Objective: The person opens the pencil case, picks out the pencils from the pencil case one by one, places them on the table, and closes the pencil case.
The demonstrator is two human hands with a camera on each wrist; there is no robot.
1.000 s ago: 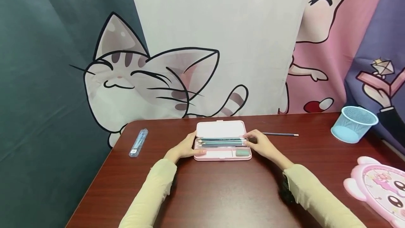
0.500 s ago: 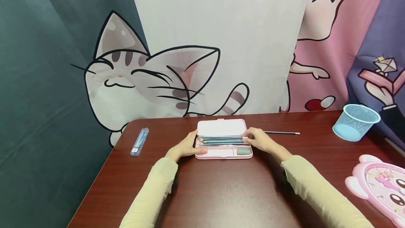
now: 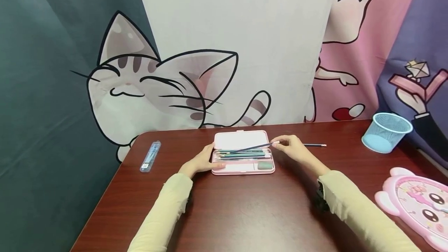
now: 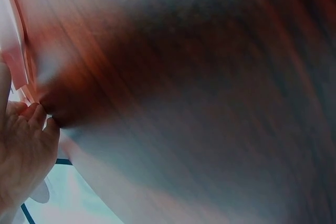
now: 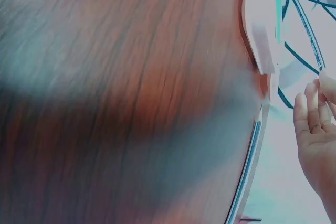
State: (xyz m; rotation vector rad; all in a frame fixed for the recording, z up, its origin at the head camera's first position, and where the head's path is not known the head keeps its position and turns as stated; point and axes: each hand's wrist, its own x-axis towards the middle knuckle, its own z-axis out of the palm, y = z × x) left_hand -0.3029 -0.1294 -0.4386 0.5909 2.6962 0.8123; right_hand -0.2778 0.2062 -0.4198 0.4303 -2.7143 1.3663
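A pink pencil case (image 3: 241,140) lies open on the table, its white-lined lid folded back. Several pencils (image 3: 245,156) fill its rear compartment, and a green eraser (image 3: 265,165) sits at the front right. My left hand (image 3: 201,162) grips the case's left end, thumb over the front part; in the left wrist view its fingers (image 4: 37,115) are at the case's edge. My right hand (image 3: 294,149) pinches the right end of a dark pencil (image 3: 253,147), tilted above the others with its left end low. This pencil (image 5: 304,22) also shows in the right wrist view.
Behind my right hand another pencil (image 3: 315,145) lies on the table. A light-blue mesh basket (image 3: 381,139) stands at the back right, and a pink animal-faced clock (image 3: 416,197) lies at the right. A slim clear-blue case (image 3: 150,156) lies at the left.
My right hand has risen from the case's right end, lifting one pencil out at a slant. The left hand keeps its grip on the case.
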